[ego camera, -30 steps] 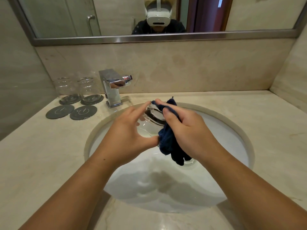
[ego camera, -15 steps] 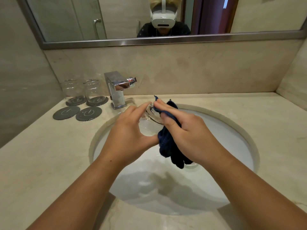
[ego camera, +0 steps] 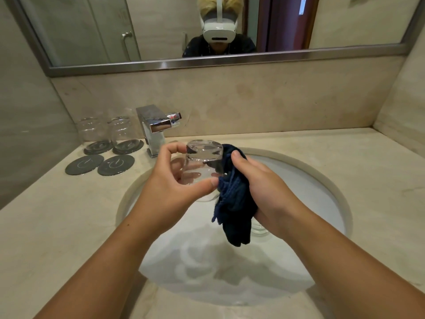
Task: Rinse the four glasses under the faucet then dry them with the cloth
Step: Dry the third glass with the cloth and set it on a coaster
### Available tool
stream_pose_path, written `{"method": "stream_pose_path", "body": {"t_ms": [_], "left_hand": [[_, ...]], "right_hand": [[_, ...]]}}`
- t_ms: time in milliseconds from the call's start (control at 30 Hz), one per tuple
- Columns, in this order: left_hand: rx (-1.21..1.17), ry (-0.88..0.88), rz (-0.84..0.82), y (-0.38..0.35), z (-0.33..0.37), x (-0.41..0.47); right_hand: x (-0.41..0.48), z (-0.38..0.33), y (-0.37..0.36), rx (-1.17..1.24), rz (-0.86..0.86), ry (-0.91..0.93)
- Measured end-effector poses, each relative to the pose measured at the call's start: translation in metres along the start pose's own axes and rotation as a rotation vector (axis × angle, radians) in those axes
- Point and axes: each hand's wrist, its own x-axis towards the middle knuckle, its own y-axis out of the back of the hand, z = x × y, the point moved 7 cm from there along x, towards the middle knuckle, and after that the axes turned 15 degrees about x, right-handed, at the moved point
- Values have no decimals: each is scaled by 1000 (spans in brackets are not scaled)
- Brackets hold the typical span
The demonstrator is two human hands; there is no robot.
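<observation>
A clear, thick-based glass is held bottom-up over the middle of a round white sink, its base tipped away from the viewer. The left hand curls round its left side, thumb across the near wall, fingers showing through the glass. At three o'clock of the glass, the right hand grips a bunched dark blue cloth and presses it against the glass's right side; the loose end hangs towards the basin. Beneath that hand, part of another glass shows in the sink. The sink is set in a beige stone table. At ten o'clock stands a square chrome faucet. Left of it lie four dark round coasters, and the back two each carry one of two more glasses. A wide mirror spans twelve o'clock.
</observation>
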Motion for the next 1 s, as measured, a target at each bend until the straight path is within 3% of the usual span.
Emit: {"method": "stream_pose_path", "body": {"t_ms": [167, 533, 733, 1000], "left_hand": [[-143, 97, 71, 3, -3, 1], [-205, 163, 106, 6, 2, -2], [-255, 126, 50, 4, 4, 0], [-404, 84, -51, -5, 5, 0]], "right_hand": [[-3, 4, -9, -115, 8, 56], [-24, -12, -39, -524, -152, 450], [-22, -13, -37, -419, -139, 464], [-17, -16, -24, -245, -53, 289]]}}
